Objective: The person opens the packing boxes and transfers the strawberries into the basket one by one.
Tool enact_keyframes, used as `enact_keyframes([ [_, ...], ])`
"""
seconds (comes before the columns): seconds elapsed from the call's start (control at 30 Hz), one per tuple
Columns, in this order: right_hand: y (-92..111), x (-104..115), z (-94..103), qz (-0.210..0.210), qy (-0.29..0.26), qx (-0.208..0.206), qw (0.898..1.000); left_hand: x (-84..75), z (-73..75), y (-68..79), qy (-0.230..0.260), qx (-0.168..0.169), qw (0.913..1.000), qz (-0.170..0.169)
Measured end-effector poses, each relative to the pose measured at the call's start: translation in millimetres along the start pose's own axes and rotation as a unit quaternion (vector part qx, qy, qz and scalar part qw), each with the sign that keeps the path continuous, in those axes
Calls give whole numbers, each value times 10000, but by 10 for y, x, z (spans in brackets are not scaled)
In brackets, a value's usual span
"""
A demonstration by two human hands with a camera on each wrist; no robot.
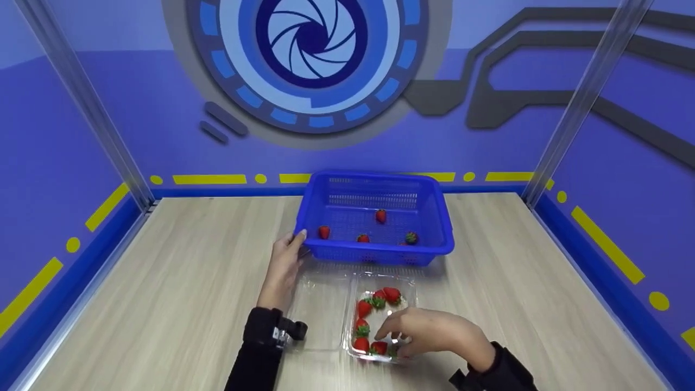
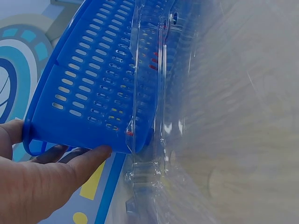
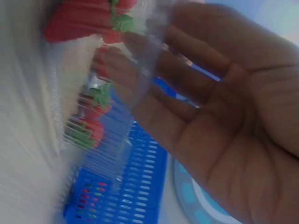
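Note:
With thumb and fingers at its front left corner, my left hand grips the rim of a blue plastic basket. Several strawberries lie apart on the basket's floor. In front of it sits a clear plastic clamshell box, lid folded out flat to the left. More strawberries line the box's left and far sides and its near edge. My right hand reaches into the box's near right part, fingers loosely bent. In the right wrist view the fingers look spread and blurred, with no strawberry held between them.
A pale wood table carries everything. Blue printed panels rise at the back and both sides, with metal posts at the corners. The basket stands near the back panel. In the left wrist view, the clear lid stands before the basket.

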State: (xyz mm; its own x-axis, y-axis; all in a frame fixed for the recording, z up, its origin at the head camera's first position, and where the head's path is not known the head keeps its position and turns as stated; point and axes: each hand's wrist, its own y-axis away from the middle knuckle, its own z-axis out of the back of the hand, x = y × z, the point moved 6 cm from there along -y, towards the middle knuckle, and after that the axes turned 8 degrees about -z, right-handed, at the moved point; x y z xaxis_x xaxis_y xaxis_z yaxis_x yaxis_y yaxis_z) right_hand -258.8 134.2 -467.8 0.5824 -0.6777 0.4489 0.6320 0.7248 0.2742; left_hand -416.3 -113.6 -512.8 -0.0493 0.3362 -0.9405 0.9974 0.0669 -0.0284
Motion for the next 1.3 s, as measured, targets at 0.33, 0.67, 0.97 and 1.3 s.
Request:
enact_keyframes([
  [0.33, -173, 12, -145, 30, 71, -62, 10000, -3, 8, 1, -50, 41, 9999, 99],
  [0.67, -223, 22, -164, 119, 469, -520, 9975, 6, 17, -18, -52, -70, 9999, 90],
  [0.97, -297, -65, -146, 16, 1007, -1957, 9755, 14, -6, -11, 18, -22, 10000, 83],
  [1.3, -230, -21, -188, 231, 882, -1322, 9870, -4, -2, -9, 132, -31, 9998, 131],
])
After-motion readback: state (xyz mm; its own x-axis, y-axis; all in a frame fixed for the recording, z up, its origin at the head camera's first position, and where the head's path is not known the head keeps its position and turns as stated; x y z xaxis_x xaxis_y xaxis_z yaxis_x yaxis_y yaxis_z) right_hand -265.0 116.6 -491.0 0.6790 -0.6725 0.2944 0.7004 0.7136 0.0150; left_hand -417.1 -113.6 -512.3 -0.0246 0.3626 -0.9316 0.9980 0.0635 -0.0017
